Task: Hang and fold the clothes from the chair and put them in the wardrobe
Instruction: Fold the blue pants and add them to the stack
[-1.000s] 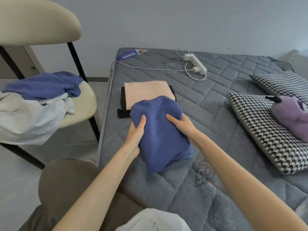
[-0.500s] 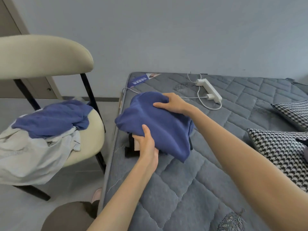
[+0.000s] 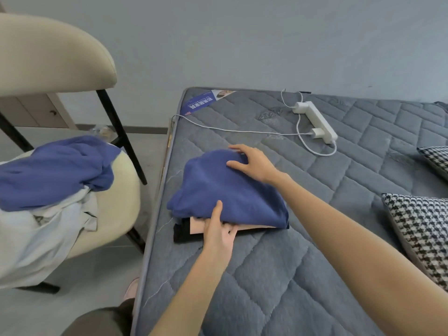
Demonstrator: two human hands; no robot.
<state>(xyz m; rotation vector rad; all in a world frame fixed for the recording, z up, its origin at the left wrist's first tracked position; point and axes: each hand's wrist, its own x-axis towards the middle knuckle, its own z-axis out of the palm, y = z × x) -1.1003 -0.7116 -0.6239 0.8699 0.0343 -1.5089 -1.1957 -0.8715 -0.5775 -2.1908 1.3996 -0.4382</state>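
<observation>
A folded blue garment (image 3: 228, 195) lies on top of a folded peach garment (image 3: 197, 226) and a black one (image 3: 180, 235), stacked near the left edge of the grey quilted mattress (image 3: 278, 275). My left hand (image 3: 219, 232) grips the blue garment's near edge, thumb on top and fingers under it. My right hand (image 3: 252, 162) rests flat on its far side, fingers spread. To the left, the cream chair (image 3: 116, 214) holds a crumpled blue garment (image 3: 55, 169) over a white garment (image 3: 36, 238).
A white power strip (image 3: 316, 121) with cables lies on the mattress's far side. Two houndstooth pillows (image 3: 421, 236) sit at the right edge. A grey wall runs behind the bed, and a cabinet (image 3: 36, 112) shows behind the chair. The floor lies between chair and bed.
Both hands carried the folded blue garment up off the mattress and set it down onto the peach and black stack. My view shifted left and up.
</observation>
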